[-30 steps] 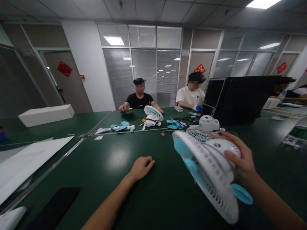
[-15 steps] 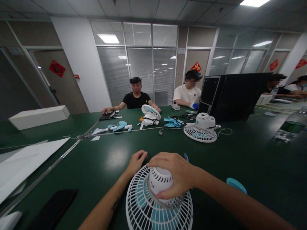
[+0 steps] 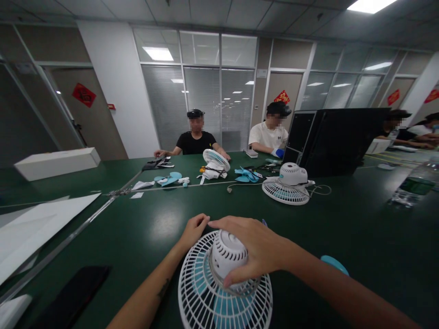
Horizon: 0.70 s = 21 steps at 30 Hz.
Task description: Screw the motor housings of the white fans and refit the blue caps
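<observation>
A white fan head (image 3: 229, 256) lies grille-down on the green table in front of me, its vented motor housing on top. Light blue blades show through the bars of its grille (image 3: 197, 301). My right hand (image 3: 260, 246) is curved around the housing, thumb on the near side and fingers across the far side. Just beyond the grille's far left edge, my left hand (image 3: 195, 230) rests with its fingers curled. The two hands' fingertips nearly meet. Whatever the left fingers may hold is hidden. A small blue piece (image 3: 264, 223) peeks out behind my right hand.
A light blue round part (image 3: 334, 264) lies right of my forearm. Farther off are another fan head (image 3: 286, 187), a tilted fan (image 3: 215, 164), blue blades (image 3: 169, 179) and a bottle (image 3: 416, 185). A dark flat object (image 3: 73, 294) lies left. Two people sit opposite, beside a black computer case (image 3: 343, 141).
My right hand's fingers have straightened and lifted slightly, showing more of the housing's top. The fan looks nearly unmoved; the view has shifted a little. My left hand stays in place.
</observation>
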Each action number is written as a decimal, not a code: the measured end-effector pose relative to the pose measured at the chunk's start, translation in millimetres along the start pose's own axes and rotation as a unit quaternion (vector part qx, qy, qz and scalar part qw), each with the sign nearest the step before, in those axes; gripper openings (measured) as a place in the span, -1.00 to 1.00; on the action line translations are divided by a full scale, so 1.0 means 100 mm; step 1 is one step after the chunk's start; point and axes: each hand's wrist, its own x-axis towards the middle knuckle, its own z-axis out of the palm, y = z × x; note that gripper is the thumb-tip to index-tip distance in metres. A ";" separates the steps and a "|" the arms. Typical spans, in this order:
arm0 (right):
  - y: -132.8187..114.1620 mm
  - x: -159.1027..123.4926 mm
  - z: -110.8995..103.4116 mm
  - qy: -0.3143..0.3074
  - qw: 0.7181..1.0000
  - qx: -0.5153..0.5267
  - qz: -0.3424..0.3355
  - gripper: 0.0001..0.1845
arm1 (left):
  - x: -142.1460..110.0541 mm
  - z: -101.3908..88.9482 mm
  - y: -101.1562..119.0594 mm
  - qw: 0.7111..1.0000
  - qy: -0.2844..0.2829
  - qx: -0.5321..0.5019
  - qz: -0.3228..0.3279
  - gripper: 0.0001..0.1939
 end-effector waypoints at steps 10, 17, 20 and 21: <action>0.08 -0.15 -0.22 0.065 0.994 0.019 0.087 -0.85 | 0.00 0.02 0.00 1.000 0.012 -0.007 -0.002 -0.58; 0.05 -0.04 -0.24 0.087 0.992 0.039 0.081 -0.92 | 0.01 -0.05 0.14 0.999 0.027 -0.039 0.008 -0.55; 0.03 0.02 -0.24 0.160 0.982 0.065 0.074 -0.92 | 0.00 -0.17 0.47 0.997 0.046 -0.059 0.027 -0.53; 0.03 0.04 -0.23 0.187 0.978 0.066 0.060 -0.92 | -0.03 -0.21 0.63 0.996 0.046 -0.066 0.037 -0.54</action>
